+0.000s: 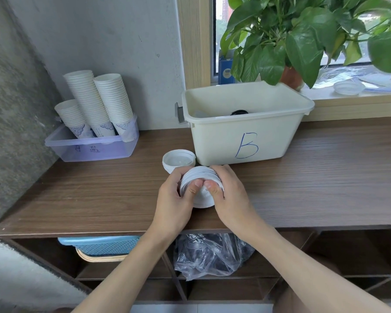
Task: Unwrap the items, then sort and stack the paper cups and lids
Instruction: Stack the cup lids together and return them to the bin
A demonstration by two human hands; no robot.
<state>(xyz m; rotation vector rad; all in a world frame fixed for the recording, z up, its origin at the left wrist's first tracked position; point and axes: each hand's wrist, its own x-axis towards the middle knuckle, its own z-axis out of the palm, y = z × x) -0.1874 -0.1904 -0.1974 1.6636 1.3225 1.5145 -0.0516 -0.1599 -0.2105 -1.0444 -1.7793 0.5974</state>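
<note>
Here, with the left hand (175, 195) and right hand (229, 192) clasped around a loose stack of white lids (200, 177), uneven thumb pressure could fan it apart across the wooden counter (99, 195).

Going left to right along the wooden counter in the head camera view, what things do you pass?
Clear plastic tub holding stacked paper cups → small stack of white lids standing on the counter → stack of white lids gripped between left hand and right hand → cream bin marked B.
</note>
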